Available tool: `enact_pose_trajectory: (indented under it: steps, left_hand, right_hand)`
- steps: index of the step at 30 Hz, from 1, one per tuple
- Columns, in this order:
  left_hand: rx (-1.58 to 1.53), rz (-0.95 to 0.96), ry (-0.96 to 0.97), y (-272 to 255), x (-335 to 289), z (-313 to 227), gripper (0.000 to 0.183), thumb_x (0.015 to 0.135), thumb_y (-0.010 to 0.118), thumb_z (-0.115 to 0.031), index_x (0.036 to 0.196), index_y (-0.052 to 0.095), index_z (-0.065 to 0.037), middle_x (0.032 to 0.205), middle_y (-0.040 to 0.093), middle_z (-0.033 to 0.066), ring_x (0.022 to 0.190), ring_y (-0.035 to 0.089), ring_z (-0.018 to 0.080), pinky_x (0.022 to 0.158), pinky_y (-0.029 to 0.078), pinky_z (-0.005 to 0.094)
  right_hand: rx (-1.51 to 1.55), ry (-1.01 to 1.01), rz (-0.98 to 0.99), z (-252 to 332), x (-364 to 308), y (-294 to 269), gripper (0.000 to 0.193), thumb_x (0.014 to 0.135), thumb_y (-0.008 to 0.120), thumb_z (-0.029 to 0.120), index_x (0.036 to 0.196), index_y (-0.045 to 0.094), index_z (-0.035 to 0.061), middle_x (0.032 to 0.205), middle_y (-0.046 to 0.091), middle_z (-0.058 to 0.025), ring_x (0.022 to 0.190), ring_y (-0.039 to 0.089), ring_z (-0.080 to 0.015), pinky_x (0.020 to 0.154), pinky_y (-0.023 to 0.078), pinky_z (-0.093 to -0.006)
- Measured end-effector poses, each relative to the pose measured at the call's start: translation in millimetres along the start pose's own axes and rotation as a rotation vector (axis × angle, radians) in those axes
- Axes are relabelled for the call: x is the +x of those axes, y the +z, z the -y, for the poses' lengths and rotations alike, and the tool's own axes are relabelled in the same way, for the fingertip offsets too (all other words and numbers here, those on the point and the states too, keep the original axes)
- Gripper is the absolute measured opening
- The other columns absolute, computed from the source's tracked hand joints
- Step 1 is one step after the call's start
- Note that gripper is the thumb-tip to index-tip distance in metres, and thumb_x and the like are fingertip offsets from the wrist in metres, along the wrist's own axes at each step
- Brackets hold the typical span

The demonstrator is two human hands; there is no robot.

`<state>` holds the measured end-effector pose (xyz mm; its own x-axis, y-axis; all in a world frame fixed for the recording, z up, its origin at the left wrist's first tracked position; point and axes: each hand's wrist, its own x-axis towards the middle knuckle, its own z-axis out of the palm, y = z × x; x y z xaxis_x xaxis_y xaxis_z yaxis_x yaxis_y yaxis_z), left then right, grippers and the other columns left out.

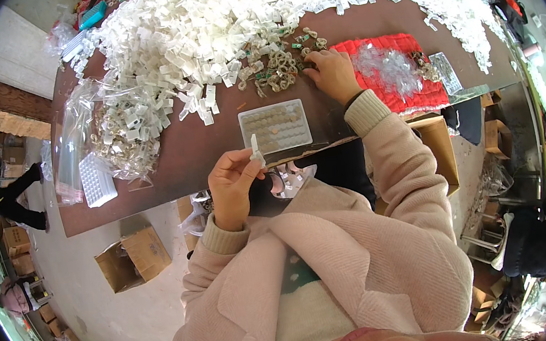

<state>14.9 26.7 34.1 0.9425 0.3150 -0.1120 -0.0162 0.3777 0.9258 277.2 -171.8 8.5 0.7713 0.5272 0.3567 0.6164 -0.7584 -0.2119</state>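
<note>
My left hand (233,183) is closed in a pinch on a small white plastic piece (256,149), held upright near the table's front edge. Just beyond it lies a white tray (244,135) with rows of small round pockets. Farther out, my right hand (333,75) reaches to the edge of a heap of small coiled beige wires with green bits (277,69). Its thumb and fingers are curled together there; what they hold, if anything, is too small to make out.
White plastic pieces (164,41) cover much of the brown table (207,154). A red cloth (418,96) with clear plastic bits lies right. Bagged pieces (127,130) and another white tray (96,180) sit left. An open cardboard box (147,252) stands on the floor.
</note>
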Motion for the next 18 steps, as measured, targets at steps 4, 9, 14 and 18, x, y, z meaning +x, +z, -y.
enact_pose_trajectory:
  steps: [4, 9, 14, 18]
  left_hand:
    - [0.013, -0.014, 0.018, 0, -3, -1, 0.019, 0.092, 0.067, 0.002, 0.110, 0.064, 0.005, 0.090, 0.071, 0.0097, 0.076, 0.064, 0.0128, 0.071, 0.053, 0.0249]
    - [0.015, -0.008, 0.014, -3, -4, -1, 0.018, 0.092, 0.066, 0.001, 0.110, 0.064, 0.005, 0.090, 0.071, 0.0098, 0.075, 0.063, 0.0124, 0.072, 0.053, 0.0249]
    - [-0.146, 0.059, 0.015, -4, -3, -2, 0.017, 0.095, 0.063, 0.001, 0.111, 0.062, 0.003, 0.097, 0.070, 0.0118, 0.081, 0.063, 0.0151, 0.073, 0.053, 0.0279]
    - [-0.402, 0.195, 0.018, 3, 2, -4, 0.018, 0.098, 0.058, -0.004, 0.116, 0.060, 0.000, 0.111, 0.067, 0.0150, 0.089, 0.063, 0.0194, 0.078, 0.051, 0.0322]
  right_hand:
    - [0.010, -0.029, -0.043, 5, -1, 6, 0.017, 0.084, 0.070, 0.026, 0.097, 0.069, 0.0158, 0.091, 0.070, -0.0048, 0.094, 0.064, -0.0263, 0.087, 0.042, -0.0454]
    - [0.150, 0.035, 0.016, 10, 2, -7, 0.015, 0.086, 0.069, 0.021, 0.097, 0.068, 0.0110, 0.087, 0.071, -0.0084, 0.088, 0.067, -0.0268, 0.084, 0.048, -0.0436]
    - [0.680, 0.102, -0.133, 34, -9, -62, 0.014, 0.086, 0.070, 0.004, 0.099, 0.066, 0.0037, 0.088, 0.071, -0.0108, 0.081, 0.069, -0.0202, 0.073, 0.055, -0.0315]
    - [0.617, -0.202, -0.178, 85, -44, -94, 0.017, 0.082, 0.073, -0.002, 0.098, 0.068, 0.0041, 0.085, 0.069, -0.0070, 0.074, 0.066, -0.0170, 0.086, 0.052, -0.0376]
